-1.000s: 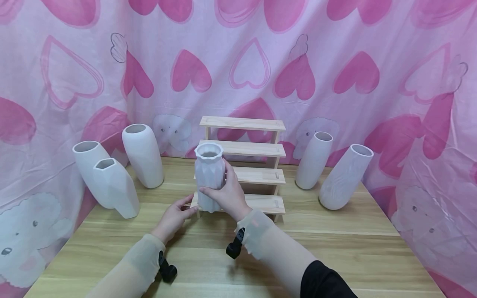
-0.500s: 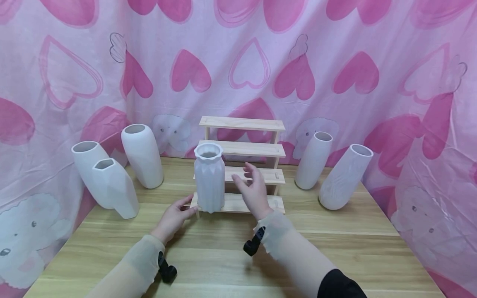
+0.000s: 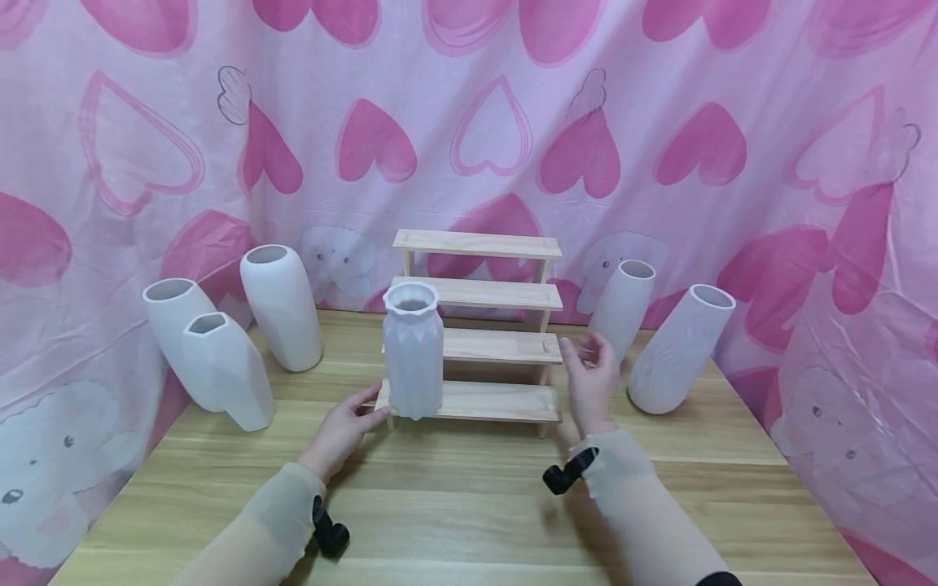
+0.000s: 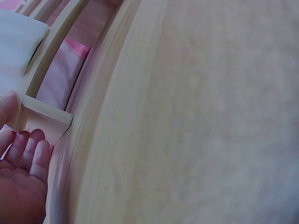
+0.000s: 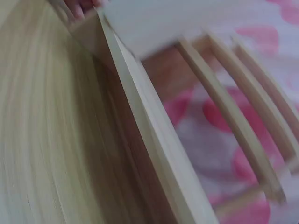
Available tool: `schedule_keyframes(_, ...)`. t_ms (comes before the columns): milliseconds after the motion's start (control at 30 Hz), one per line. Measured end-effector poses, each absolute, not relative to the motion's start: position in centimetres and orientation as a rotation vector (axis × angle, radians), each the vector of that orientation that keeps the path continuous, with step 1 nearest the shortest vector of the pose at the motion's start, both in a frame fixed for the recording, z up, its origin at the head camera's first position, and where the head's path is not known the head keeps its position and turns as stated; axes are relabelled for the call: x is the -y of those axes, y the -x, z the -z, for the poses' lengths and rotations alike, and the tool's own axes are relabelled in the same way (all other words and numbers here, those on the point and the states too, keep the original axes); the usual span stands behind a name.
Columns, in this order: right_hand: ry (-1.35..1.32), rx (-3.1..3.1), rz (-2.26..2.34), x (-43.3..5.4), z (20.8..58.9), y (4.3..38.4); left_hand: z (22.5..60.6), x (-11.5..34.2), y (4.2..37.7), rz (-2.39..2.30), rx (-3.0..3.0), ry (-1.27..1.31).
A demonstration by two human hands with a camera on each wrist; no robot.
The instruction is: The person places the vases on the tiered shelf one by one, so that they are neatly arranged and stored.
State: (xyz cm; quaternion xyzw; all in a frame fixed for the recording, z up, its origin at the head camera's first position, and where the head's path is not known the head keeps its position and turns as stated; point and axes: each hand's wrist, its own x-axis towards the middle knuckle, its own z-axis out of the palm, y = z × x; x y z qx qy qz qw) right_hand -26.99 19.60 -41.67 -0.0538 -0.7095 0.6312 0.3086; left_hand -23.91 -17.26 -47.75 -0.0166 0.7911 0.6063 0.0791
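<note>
A white fluted vase (image 3: 414,358) with a scalloped rim stands upright at the left end of the lowest step of a four-tier wooden display stand (image 3: 498,400). My left hand (image 3: 340,431) holds that step's left end; in the left wrist view its thumb (image 4: 7,108) lies at the board's edge, fingers beside the support below. To the stand's right, my right hand (image 3: 592,382) holds nothing, its fingers loosely bent. It overlaps the lower part of a slim white vase (image 3: 624,301) in the head view. The right wrist view looks along the lowest board (image 5: 154,126).
At the left of the wooden table (image 3: 469,505) stand a tall white vase (image 3: 282,313), a faceted white vase (image 3: 230,374) and another white vase (image 3: 172,342) partly behind it. A slanted white vase (image 3: 677,354) stands at the right. A pink heart-patterned curtain (image 3: 484,65) hangs behind.
My right hand has let go of the fluted vase and moved right, past the stand's right end. The vase stays on the lowest step. My left hand has not moved.
</note>
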Motion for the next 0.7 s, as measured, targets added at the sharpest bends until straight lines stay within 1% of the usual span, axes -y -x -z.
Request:
schedule_keyframes(333,0.453,1.661,-1.569,-27.1,43.4,26.9,48.3,17.3,24.0,-1.796,-2.388,0.060)
schedule_keyframes(533,0.570,1.569,-1.420,-29.7,44.2,26.7,48.4,17.4,24.1,-1.791,-2.386,0.070)
schedule_keyframes(700,0.725,1.627,-1.307,-30.8,44.5,26.9,48.4,17.3,24.2,-1.791,-2.394,0.058)
